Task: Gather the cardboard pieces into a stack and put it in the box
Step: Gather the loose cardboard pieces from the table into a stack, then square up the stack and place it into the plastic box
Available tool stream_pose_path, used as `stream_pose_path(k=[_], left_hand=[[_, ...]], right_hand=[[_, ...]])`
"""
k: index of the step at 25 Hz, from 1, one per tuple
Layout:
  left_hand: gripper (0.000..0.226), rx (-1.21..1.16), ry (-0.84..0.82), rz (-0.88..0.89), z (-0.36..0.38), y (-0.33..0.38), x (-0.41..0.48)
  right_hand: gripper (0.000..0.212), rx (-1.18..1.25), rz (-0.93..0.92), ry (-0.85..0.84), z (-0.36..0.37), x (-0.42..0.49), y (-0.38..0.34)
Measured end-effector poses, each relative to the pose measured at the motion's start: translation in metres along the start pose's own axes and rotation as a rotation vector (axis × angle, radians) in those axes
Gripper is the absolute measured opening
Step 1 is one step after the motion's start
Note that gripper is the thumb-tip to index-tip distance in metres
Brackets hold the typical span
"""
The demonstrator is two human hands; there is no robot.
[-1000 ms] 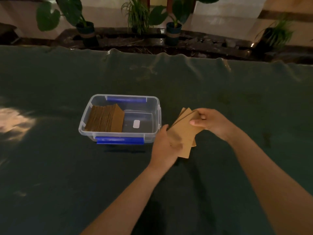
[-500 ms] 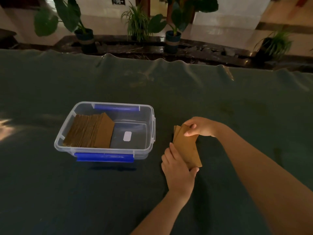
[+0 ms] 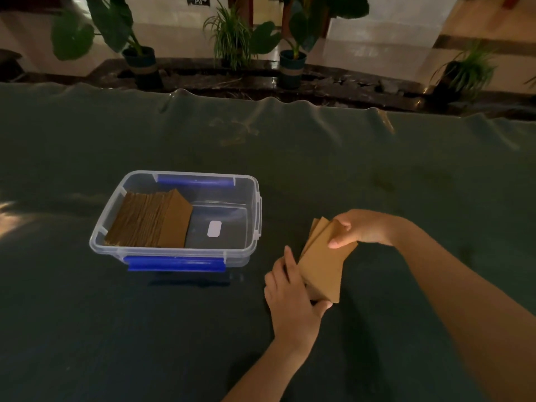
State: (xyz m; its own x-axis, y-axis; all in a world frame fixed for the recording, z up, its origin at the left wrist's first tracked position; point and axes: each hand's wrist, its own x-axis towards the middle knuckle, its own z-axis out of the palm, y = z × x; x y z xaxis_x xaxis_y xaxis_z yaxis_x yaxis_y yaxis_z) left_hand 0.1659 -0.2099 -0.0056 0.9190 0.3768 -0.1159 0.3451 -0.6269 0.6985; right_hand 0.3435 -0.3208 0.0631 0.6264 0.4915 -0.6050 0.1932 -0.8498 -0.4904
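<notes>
1. Dark green cloth [image 3: 319, 158] draped over the whole table, rippled along its far edge, dimly lit.
2. Beyond that edge, a row of potted plants [image 3: 291, 50] on a dark ledge.
3. Clear plastic box [image 3: 255, 216] with blue clips on its near and far sides, sitting on the cloth left of centre, lid off.
4. Inside the box, filling its left half, a leaning row of brown cardboard sheets [image 3: 150, 221]; right half bare but for a small white label [image 3: 214, 228] on the bottom.
5. Right of the box and well clear of it, a small stack of cardboard pieces [image 3: 323, 266] held between both hands, tilted, with its corners slightly fanned at the top.
6. Left hand [image 3: 290, 297] at the stack's lower left, partly closed: fingers laid up along the left edge, thumb tucked under the bottom corner, gripping the stack there.
7. Right hand [image 3: 356, 227] at the stack's upper right corner, curled down over it, thumb on the front face and fingers behind, pinching the top edge.
8. Stack thus between the two hands, left one below and nearer, right one above and farther; whether its lower end touches the cloth cannot be told.
</notes>
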Motion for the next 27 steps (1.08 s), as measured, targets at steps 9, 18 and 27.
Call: stream_pose_path(k=[9,18,27], left_hand=[[0.060,-0.667,-0.238,-0.250,-0.014,0.018,-0.025],[0.070,-0.367,0.226,-0.208,-0.132,-0.095,-0.082],[0.092,-0.314,0.166,-0.186,-0.145,-0.151,-0.093]], right_hand=[[0.032,0.716,-0.009,0.502,0.095,-0.085,0.051],[0.043,0.595,-0.303,0.630,0.215,-0.076,-0.085],[0.072,0.256,-0.288,0.486,0.255,-0.053,-0.110]])
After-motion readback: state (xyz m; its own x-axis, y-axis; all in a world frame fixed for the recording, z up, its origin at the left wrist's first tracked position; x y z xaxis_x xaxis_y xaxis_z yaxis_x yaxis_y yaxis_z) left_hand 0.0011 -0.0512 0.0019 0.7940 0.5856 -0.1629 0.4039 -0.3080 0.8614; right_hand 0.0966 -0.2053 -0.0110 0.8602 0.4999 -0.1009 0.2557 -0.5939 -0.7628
